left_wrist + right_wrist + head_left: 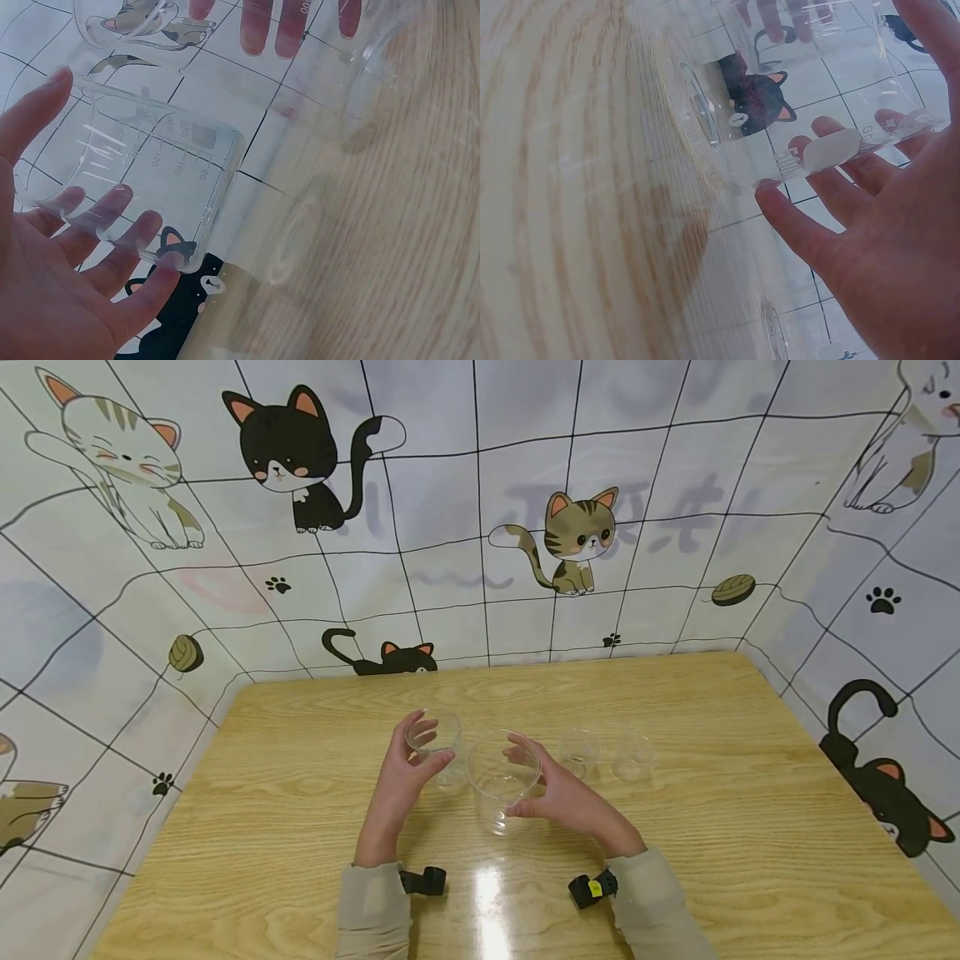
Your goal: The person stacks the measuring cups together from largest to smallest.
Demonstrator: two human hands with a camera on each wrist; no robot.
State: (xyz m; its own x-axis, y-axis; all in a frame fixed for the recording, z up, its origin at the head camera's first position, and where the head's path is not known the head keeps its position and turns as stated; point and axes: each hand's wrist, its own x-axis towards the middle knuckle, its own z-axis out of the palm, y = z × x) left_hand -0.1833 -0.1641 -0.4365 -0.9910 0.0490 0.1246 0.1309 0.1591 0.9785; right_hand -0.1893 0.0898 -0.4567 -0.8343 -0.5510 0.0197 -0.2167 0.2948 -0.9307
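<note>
Beige sleeves reach up to both wrists. Ahead of its sleeve, the left hand has thumb and fingers clamped on opposite sides of a clear graduated beaker. Just right of that hand, a larger clear beaker sits in the grip of the right hand, whose fingers curve round its side. Beyond the right hand's knuckles, on its right, two smaller clear vessels stand on the wood-grain tabletop.

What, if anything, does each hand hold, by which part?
The left hand holds a clear beaker, the right hand a larger beaker, each by its side wall.
</note>
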